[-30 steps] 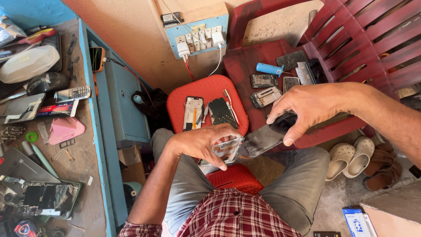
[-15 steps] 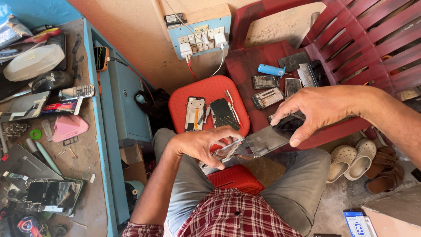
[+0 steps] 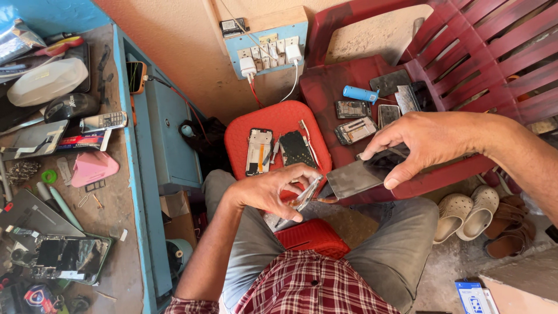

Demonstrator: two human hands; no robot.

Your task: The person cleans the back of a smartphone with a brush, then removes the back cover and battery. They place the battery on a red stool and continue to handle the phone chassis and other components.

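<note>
In the head view, at the centre of the frame, the left hand (image 3: 270, 192) curls its grip closed around a thin clear film or glass sheet (image 3: 306, 195), pinched between thumb and fingers just above the lap. To the right, the right hand (image 3: 427, 142) has its grip closed on the upper end of a dark phone screen panel (image 3: 357, 177), thumb below and fingers on top, the panel tilting down toward the left hand so that its lower corner nearly meets the clear sheet. Both pieces look light, thin and stiff, probably brittle and slick on their faces, so the edges seem the safest places to hold. Behind the hands a red stool (image 3: 279, 119) carries a phone frame (image 3: 259, 151) and a circuit board (image 3: 296, 148). A dark red plastic chair (image 3: 465, 52) in the upper right holds more phone parts, and a cluttered table (image 3: 125, 232) fills the left edge.
</note>
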